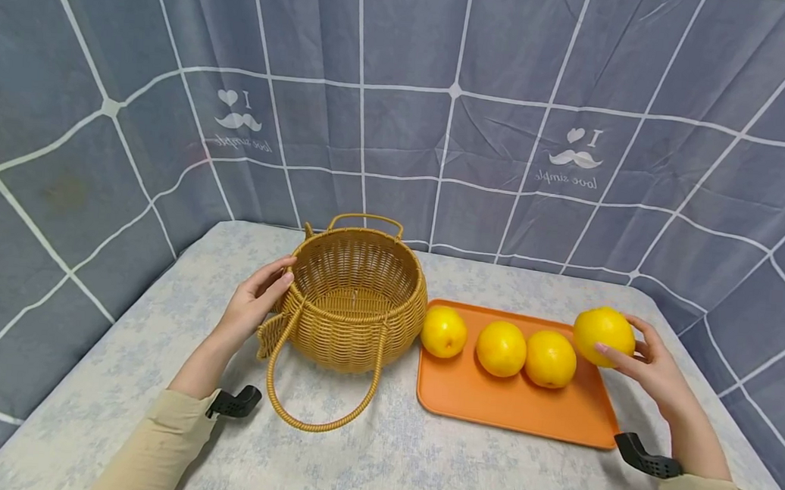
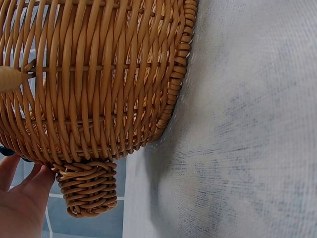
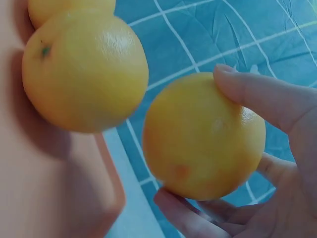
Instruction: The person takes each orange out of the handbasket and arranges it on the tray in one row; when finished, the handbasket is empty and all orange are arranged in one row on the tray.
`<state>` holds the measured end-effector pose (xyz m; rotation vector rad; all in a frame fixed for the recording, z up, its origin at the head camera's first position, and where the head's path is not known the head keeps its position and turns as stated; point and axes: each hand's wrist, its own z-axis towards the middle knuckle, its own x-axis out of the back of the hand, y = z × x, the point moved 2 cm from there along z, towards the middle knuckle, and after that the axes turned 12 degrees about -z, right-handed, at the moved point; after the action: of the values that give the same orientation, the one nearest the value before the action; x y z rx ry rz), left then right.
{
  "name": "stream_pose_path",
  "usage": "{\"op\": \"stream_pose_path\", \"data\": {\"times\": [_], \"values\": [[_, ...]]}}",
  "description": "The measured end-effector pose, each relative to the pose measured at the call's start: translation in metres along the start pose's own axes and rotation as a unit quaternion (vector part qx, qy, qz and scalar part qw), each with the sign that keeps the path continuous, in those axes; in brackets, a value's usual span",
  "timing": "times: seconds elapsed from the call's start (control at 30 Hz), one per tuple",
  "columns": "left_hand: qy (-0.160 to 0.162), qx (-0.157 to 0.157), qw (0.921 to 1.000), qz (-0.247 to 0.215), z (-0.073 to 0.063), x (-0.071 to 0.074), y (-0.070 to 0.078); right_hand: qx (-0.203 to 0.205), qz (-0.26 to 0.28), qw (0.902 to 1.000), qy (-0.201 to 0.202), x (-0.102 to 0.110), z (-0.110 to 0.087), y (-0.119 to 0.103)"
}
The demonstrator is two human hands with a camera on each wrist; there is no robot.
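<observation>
A round wicker basket stands upright on the table with its open top facing up. At its left rim, my left hand holds the wicker with thumb and fingers; in the left wrist view the fingers press the woven side beside a short woven stub. My right hand grips an orange above the right end of the orange tray. The right wrist view shows the thumb on one side of this orange and fingers on the other. Three more oranges lie on the tray.
One basket handle hangs down towards the front; the other handle stands up at the back. The tray lies just right of the basket. A grey checked curtain encloses the back and sides of the cloth-covered table.
</observation>
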<state>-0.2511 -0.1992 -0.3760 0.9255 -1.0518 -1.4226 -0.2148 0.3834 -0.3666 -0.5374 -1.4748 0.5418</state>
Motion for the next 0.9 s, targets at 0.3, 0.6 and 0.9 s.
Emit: {"op": "stream_pose_path", "data": {"times": [0.3, 0.6, 0.9], "values": [[0.0, 0.005, 1.0, 0.002, 0.0, 0.0, 0.0, -0.004, -0.011, 0.9996, -0.027, 0.0, 0.0, 0.017], [0.002, 0.001, 1.0, -0.003, -0.001, 0.001, 0.001, -0.002, -0.03, 0.9974, -0.066, -0.003, 0.001, 0.024], [0.003, 0.004, 1.0, -0.003, 0.0, 0.001, 0.001, 0.01, -0.05, 0.9938, -0.098, -0.005, -0.002, 0.03]]}}
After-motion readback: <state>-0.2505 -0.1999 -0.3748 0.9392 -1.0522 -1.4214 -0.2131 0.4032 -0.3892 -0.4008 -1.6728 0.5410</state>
